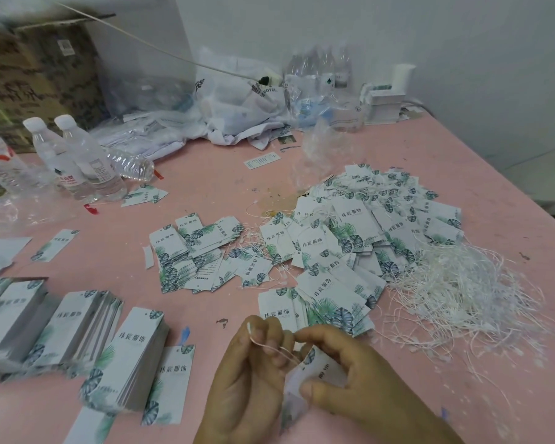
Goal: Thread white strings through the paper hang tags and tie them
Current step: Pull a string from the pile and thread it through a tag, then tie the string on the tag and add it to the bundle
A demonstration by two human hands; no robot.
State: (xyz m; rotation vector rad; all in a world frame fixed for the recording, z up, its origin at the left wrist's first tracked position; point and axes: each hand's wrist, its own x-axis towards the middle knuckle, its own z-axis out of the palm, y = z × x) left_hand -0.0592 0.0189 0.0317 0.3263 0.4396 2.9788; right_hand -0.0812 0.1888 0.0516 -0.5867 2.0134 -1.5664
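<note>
Underneath everything spreads a pink table [205, 174], filling most of the frame from the lower edge up to a pale wall at the top. Cardboard boxes [36, 68] stand in the upper left corner, and a heap of crumpled clear plastic bags [237, 107] lies along the back of the table at upper centre. Right of centre sits a broad pile of strung hang tags [366, 232] — white cards printed with green and blue leaves, strings looped among them — and just beside it, toward the right edge, a tangle of loose white strings [462, 290]. A smaller scatter of tags [193, 251] lies at centre. In the lower left, neat stacks of unstrung tags [77, 328] stand side by side, some blurred. Two capped water bottles [77, 158] stand upright at the left, with an empty one lying on its side just behind them. At bottom centre the two hands meet: the right hand [350, 376] grips a single hang tag [314, 370] between its thumb and curled fingers, the card tilted and partly hidden, while the left hand [253, 370], fingers curled, pinches a thin white string [269, 347] that runs across to the top of that tag — whether it passes through the hole cannot be told.
</note>
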